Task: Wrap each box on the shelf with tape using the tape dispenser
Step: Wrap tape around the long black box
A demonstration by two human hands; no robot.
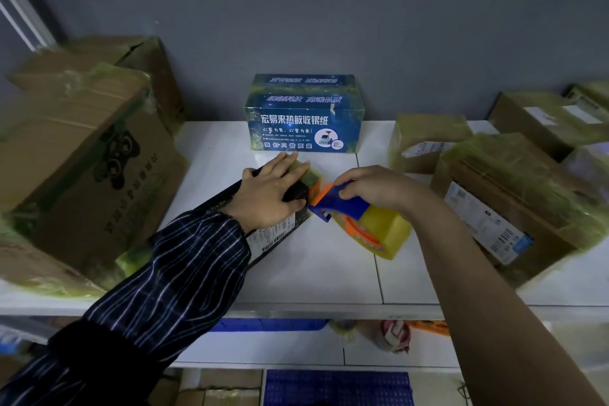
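Pressing tape dispenser (357, 212) against black box (274, 234)

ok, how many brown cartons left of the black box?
2 plainly: the bear-print carton at front left, and a second carton behind it. More may hide past the frame edge.

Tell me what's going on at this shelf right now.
A person is taping a long black box lying on the white shelf. Their left hand presses flat on the box's far end, which already carries yellowish tape. Their right hand grips a blue and orange tape dispenser with a yellow tape roll, its cutter at that same end. Tape-wrapped brown cardboard boxes sit on both sides, a blue printed box behind.
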